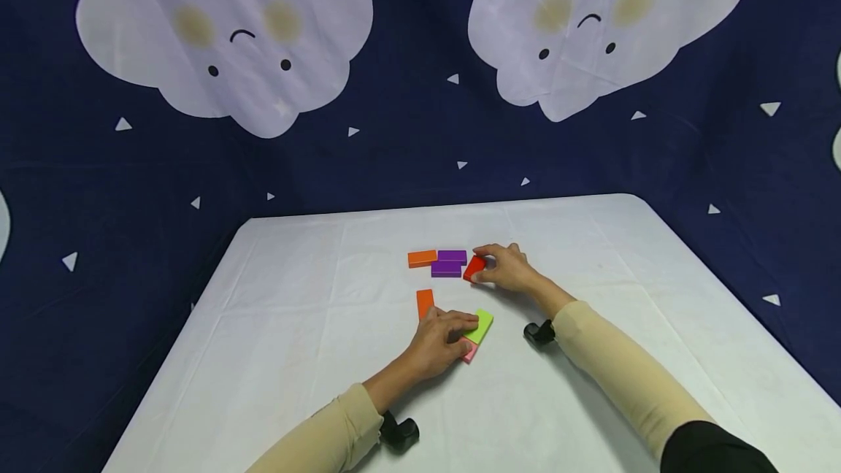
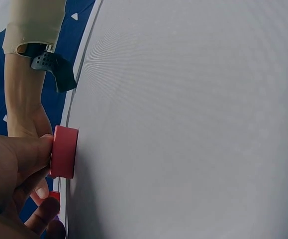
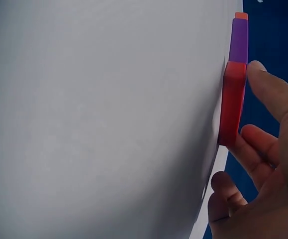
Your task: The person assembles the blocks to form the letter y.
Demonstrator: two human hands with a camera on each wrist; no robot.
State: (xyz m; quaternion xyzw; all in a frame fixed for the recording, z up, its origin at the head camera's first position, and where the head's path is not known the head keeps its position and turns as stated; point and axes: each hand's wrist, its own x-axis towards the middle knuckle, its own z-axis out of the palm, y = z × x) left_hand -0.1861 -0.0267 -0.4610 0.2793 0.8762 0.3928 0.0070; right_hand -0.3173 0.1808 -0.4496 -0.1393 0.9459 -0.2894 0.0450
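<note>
Grips the red block [image 1: 472,271] between fingers and thumb of the right hand [image 1: 504,267], closed narrowly on it, holding it at a slant over the white desk [image 1: 276,349]. Cannot tell lifted from resting. Has the near purple block [image 1: 446,270] just beside the red block on its left, with the far purple block [image 1: 452,258] along the far long side of that one. Shows, left of the red block and past the purple pair, the far orange block [image 1: 422,259], end to end with the far purple block. Places the left hand [image 1: 436,342] in front of the red block and toward its left, with the thumb on the pink block [image 1: 470,355] and the other fingertips at the green block [image 1: 483,326]. Cannot tell a pinch from mere contact there. Has the green block in front of the red block, nearly straight below it in the head view, and the pink block farther in front, touching the green one's near end. Shows the near orange block [image 1: 425,301] to the red block's front left, partly hidden by the left hand.
</note>
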